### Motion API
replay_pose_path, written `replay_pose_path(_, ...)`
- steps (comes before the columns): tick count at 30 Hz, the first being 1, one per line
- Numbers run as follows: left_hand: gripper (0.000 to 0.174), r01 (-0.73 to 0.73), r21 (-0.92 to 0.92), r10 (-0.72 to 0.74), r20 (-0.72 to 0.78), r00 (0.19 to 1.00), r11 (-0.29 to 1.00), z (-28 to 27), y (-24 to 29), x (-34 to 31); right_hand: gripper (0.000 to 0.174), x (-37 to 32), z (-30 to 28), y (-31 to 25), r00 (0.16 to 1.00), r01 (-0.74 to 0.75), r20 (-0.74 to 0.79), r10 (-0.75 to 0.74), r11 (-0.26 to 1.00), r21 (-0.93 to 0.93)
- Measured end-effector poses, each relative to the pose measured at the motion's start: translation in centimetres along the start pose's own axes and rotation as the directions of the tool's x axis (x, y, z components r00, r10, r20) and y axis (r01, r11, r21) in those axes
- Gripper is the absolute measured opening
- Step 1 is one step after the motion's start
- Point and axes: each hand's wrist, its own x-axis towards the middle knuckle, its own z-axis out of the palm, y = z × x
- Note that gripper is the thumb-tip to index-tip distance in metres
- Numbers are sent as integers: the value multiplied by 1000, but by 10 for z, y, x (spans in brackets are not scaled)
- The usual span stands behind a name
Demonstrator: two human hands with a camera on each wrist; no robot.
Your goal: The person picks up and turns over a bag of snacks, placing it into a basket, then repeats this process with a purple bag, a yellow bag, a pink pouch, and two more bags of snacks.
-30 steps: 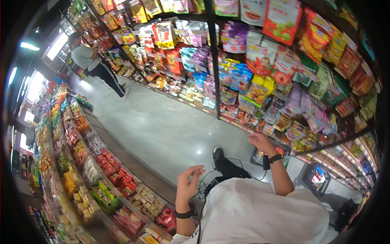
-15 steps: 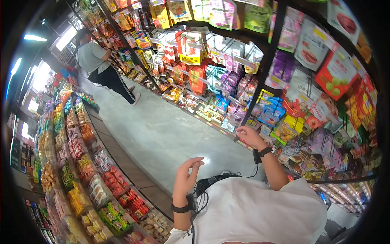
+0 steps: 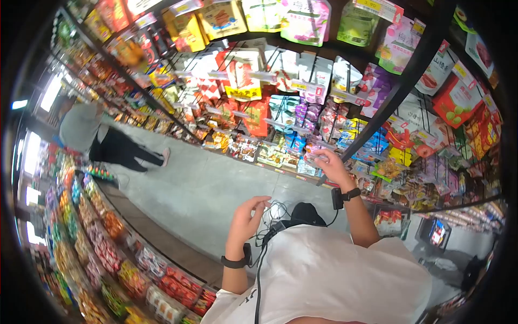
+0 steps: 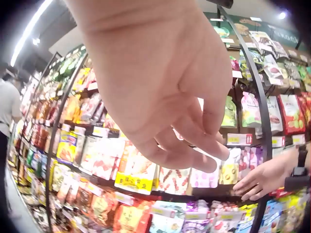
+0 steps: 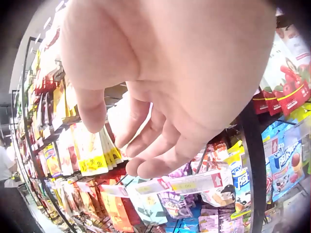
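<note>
My left hand [image 3: 246,220] is held out at waist height over the aisle, its fingers loosely bent and nothing in them. Its palm fills the upper part of the left wrist view, with hanging snack bags behind it. Farther right, my right hand [image 3: 331,166] hovers in front of the snack rack, also holding nothing. In the right wrist view its relaxed fingers [image 5: 155,162] hang before yellow-and-white snack bags [image 5: 92,155] and an orange bag [image 5: 116,206]. A purple bag [image 5: 172,204] hangs lower, by the price tags.
A black rack post [image 3: 399,92] stands right of my right hand. Bins of wrapped snacks [image 3: 132,278] line the left side of the grey aisle floor [image 3: 178,183]. Another person [image 3: 81,129] stands at the far left. Cables [image 3: 275,213] hang at my waist.
My view has turned, so the rack post and other person shift within it. Both empty hands stay raised; the right hand now overlaps the lower snack bags. The other person has turned away from the rack.
</note>
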Motion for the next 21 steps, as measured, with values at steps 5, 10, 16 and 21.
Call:
replay_pose_path(5, 22, -28, 23, 22, 227, 974, 999, -17, 5, 78, 40, 30, -10, 16, 976, -27, -213, 53, 992, 122)
replay_pose_path(10, 23, -50, 24, 43, 256, 966, 998, -17, -16, 144, 45, 97, -17, 30, 918, 24, -392, 56, 980, 198)
replay_pose_path(16, 27, -43, -8, 43, 345, 938, 999, -23, -27, 204, 65, 181, -15, 32, 856, 148, -518, -3, 960, 240)
replay_pose_path(21, 27, -56, 5, 50, 379, 924, 998, -42, -11, 240, 51, 244, -4, 93, 752, 336, -630, -191, 934, 118)
